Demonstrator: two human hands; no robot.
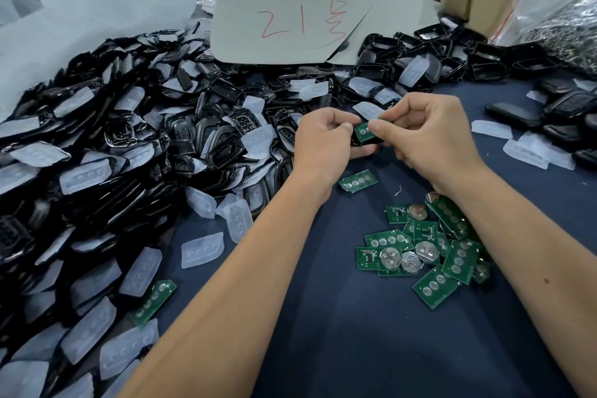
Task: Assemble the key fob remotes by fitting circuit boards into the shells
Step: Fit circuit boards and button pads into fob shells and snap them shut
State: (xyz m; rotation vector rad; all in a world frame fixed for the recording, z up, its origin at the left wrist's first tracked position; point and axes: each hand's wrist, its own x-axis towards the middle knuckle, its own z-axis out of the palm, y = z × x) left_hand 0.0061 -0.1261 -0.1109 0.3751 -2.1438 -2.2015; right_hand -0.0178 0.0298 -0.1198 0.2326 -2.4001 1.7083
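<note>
Above the desk (pixel 339 333), a black shell (pixel 363 140) is gripped in the left hand (pixel 323 139) as a steady seat, while a green circuit board (pixel 362 131) is pinched by the right hand (pixel 429 136) for pressing in

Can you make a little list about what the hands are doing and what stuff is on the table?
left hand: holds a black shell
right hand: pinches a green circuit board onto that shell
loose boards: a heap under the right forearm
single board: alone, just below the hands
shell pile: black shells and clear button pads, on the left
card: red writing, at the back
</note>
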